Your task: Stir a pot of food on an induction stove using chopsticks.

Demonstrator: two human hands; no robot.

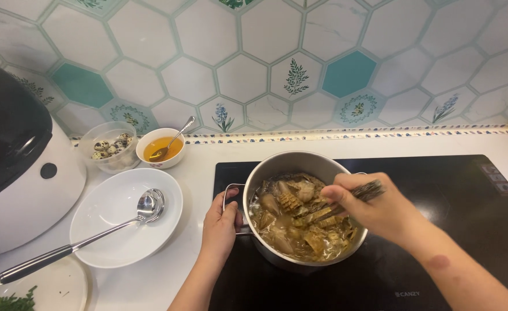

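Round steel pot [277, 167], brushed and matte, standing on the left part of a glossy black induction hob [438, 230]; it holds brown broth with ridged, pale-tan strips and lumps whose kind cannot be made out. Right hand [375, 210], reaching in from the lower right over the rim, fingers closed around a pair of dark chopsticks [346, 201]; the tips are buried among the pieces. Left hand [219, 224], wrist straight, fingers curled on the pot's wire side handle [227, 193], which is mostly hidden under them. Left of the hob, on the white counter [196, 167]: 1 shallow white bowl [110, 242] with a steel ladle [144, 208] resting in it; 1 small bowl of amber liquid [160, 148] with a spoon; 1 clear tub of speckled eggs [110, 147]. A white-and-black appliance [18, 161] is cut off at the left edge.
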